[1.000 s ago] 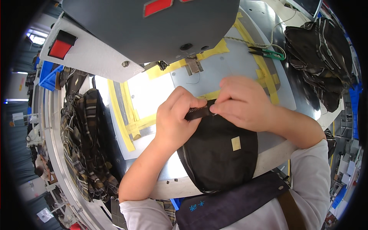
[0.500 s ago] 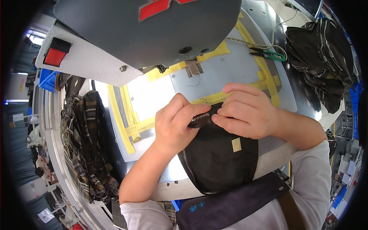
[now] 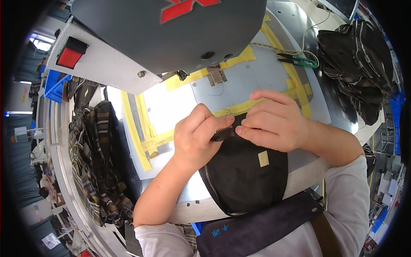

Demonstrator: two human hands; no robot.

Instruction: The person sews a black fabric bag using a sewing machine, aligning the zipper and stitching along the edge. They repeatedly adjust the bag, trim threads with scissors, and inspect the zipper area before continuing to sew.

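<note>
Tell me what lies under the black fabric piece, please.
The worktable's pale edge shows beside the black fabric piece, seemingly continuing beneath; whatever else it covers cannot be seen.

A red, pale-edged emblem (image 3: 179, 14) stands on the dark grey machine head (image 3: 171, 40), cut by the upper edge. Small blue characters (image 3: 219, 231) mark the dark apron (image 3: 265, 225). The pale yellow tag (image 3: 263, 159) on the black pouch (image 3: 246, 184) shows nothing legible

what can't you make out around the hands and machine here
Head view: where the upper zipper runs leftward; the left hand covers it.
Head view: whether the right hand pinches anything; its fingers hide it.
Head view: top of the grey machine, cut off by the upper edge.
</note>
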